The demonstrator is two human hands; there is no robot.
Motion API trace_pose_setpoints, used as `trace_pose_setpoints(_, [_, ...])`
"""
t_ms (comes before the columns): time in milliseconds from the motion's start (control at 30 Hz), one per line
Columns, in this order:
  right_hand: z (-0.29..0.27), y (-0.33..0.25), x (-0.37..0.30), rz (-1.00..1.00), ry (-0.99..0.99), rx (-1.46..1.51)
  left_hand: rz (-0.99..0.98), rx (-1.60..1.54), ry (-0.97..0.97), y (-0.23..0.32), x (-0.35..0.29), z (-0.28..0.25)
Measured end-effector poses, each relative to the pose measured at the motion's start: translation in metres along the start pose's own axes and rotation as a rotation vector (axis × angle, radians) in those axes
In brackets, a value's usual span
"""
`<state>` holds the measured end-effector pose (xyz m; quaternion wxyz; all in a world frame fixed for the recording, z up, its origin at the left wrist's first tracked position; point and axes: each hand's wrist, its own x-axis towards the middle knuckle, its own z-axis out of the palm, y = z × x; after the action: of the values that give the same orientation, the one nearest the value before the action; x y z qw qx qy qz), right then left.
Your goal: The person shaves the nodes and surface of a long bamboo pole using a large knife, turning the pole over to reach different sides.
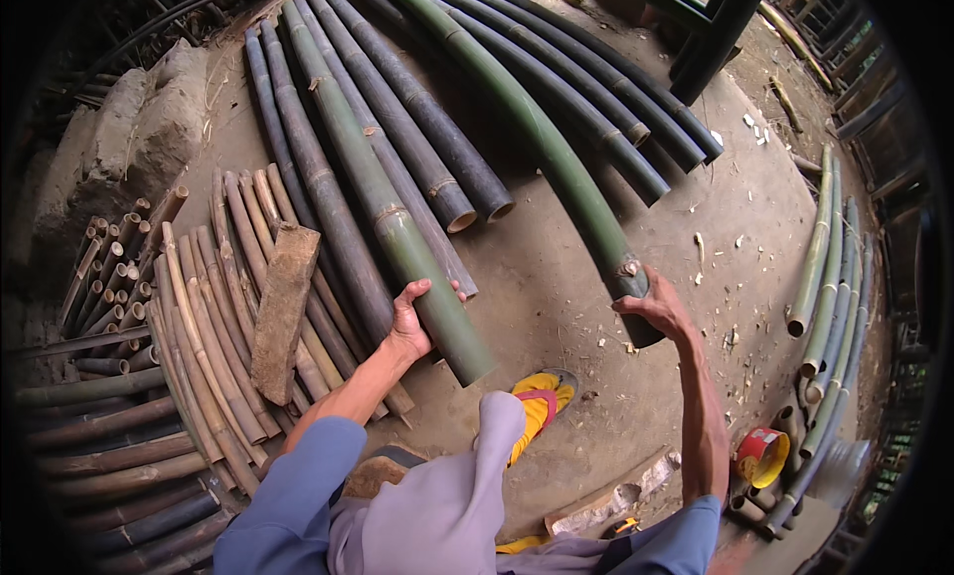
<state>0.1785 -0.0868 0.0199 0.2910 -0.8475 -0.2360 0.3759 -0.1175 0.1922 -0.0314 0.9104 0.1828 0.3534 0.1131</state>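
Observation:
My left hand (415, 322) is wrapped round the near end of a thick green bamboo pole (402, 239), thumb and fingertips showing on either side of it. A second green bamboo pole (542, 138) runs away toward the top of the view. Close to its near end, just below a knobbly node, my right hand (656, 307) grips it from the right side. Both poles slant away from me, their far ends beyond the other poles. Between them, several dark bamboo poles (422, 163) lie with cut ends facing me.
Thin brown bamboo canes (214, 327) are piled at the left, with a rough stone block (283, 312) across them. More dark poles (596, 103) lie beyond on the right. Green poles (825, 247) and a red-yellow tin (762, 458) stand far right. My sandalled foot (542, 411) is below.

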Motion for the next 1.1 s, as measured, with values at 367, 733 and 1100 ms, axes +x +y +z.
trace_pose_setpoints(367, [0.117,-0.036,-0.063,0.014,-0.060,0.328,0.032,0.015,0.011,-0.001,0.002,0.001])
trace_pose_setpoints(733, [0.115,-0.036,-0.063,-0.048,-0.092,0.331,0.044,0.011,0.006,-0.002,0.004,-0.001])
trace_pose_setpoints(1100, [0.103,-0.025,-0.065,0.046,0.162,0.176,0.002,0.015,-0.046,-0.003,0.005,0.000])
